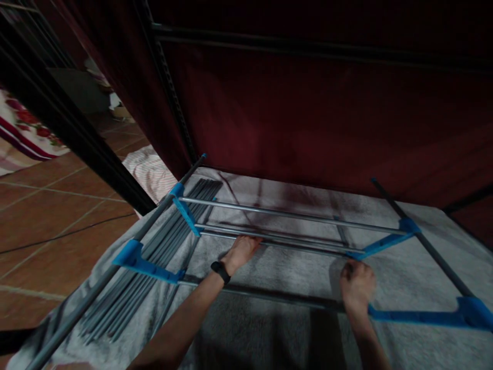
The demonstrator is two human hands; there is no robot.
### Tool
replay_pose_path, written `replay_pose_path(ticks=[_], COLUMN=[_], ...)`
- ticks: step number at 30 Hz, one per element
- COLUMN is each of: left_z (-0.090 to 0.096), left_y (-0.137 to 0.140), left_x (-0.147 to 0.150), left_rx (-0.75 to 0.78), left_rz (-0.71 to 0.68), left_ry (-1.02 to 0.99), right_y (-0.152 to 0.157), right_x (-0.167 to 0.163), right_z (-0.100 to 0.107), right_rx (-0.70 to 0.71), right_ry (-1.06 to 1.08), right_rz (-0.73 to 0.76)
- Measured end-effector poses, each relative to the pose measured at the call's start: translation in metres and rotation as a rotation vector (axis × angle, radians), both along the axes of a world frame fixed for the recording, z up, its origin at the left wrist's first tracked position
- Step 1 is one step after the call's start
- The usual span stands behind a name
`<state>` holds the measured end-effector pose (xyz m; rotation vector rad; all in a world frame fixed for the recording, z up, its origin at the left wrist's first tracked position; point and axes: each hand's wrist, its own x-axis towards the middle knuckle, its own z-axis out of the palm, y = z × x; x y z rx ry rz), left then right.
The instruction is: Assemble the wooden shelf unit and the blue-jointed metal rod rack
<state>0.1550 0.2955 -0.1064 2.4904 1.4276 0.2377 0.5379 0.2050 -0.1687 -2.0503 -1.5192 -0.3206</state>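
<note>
A rack frame of grey metal tubes joined by blue plastic brackets lies on a grey fuzzy blanket. My left hand, with a dark band on the wrist, has its fingers closed over one of the middle metal rods; their tips are partly hidden behind it. At the right end of the same rods, my right hand is curled just below another blue bracket. What its fingers grip cannot be made out. Between that hand and the right side tube extends a lower blue bracket.
Several loose grey tubes lie bundled on the blanket at the left. A dark red cloth hangs behind, crossed by a dark metal bar. A black post slants over the tiled floor at left.
</note>
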Motion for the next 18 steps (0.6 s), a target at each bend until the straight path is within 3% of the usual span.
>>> replay_pose_path(ticks=[4,10,14,18], left_z=[0.0,0.008,0.009,0.0], left_y=[-0.003,-0.012,-0.032,-0.047], left_x=[-0.003,-0.009,-0.034,-0.073], left_rx=[0.016,0.084,0.18,0.297], left_rz=[0.02,0.113,0.385,0.847], left_ry=[-0.044,-0.192,-0.3,-0.422], right_y=[0.019,0.046,0.05,0.051], right_x=[-0.05,-0.063,-0.054,-0.054], right_z=[0.008,0.009,0.005,0.003], right_rx=[-0.076,-0.226,-0.245,-0.244], right_ry=[-0.121,-0.111,-0.058,-0.021], right_rz=[0.383,0.529,0.587,0.584])
